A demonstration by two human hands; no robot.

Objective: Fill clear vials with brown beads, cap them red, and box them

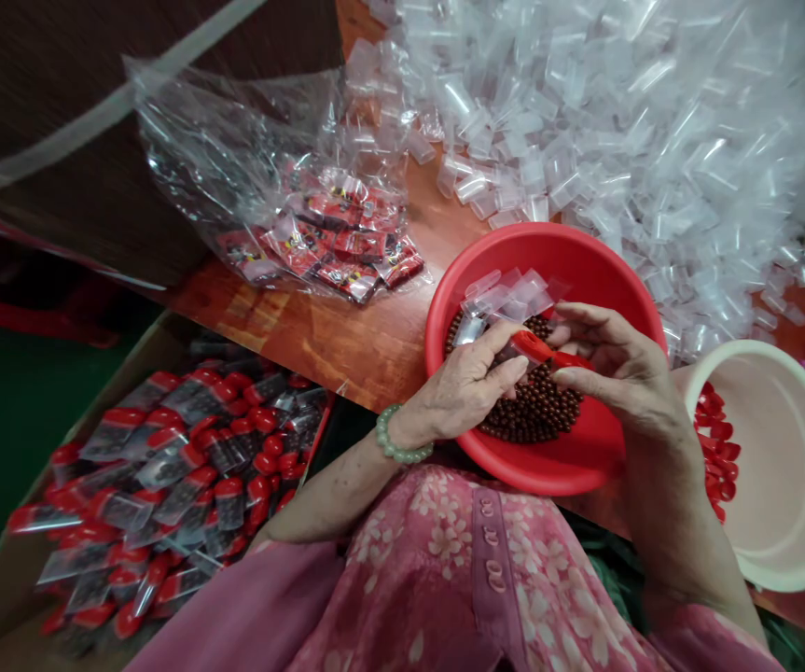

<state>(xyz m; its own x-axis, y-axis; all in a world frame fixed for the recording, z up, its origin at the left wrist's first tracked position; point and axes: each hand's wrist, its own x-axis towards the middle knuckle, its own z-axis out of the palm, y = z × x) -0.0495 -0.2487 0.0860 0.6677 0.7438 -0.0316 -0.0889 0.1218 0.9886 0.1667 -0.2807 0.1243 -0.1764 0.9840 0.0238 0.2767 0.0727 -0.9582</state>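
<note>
Brown cardboard box (3,597) at lower left is seen heaped with red-capped cases (188,485), dark contents visible through their clear sides. To its right, on the wooden surface (374,359), shiny red packets (350,238) are gathered in or beneath a clear plastic bag (192,140); which cannot be told. The left hand (468,387), its wrist circled by a pale green beaded bracelet (406,448), is held over a red basin (618,280), where brown beads (534,415) are piled and clear sleeves (504,299) are laid toward the far side. Above the beads, a red plastic piece (532,346) is held between both hands, clear plastic showing at its left end. In the left grip, thumb and forefinger are drawn close about that end; by the right hand (612,364), the other end is pinched between thumb and fingers. Behind the basin, loose clear tubes (604,149) are massed. At far right, red caps (716,448) are gathered along the left side of a white bucket (786,448).
</note>
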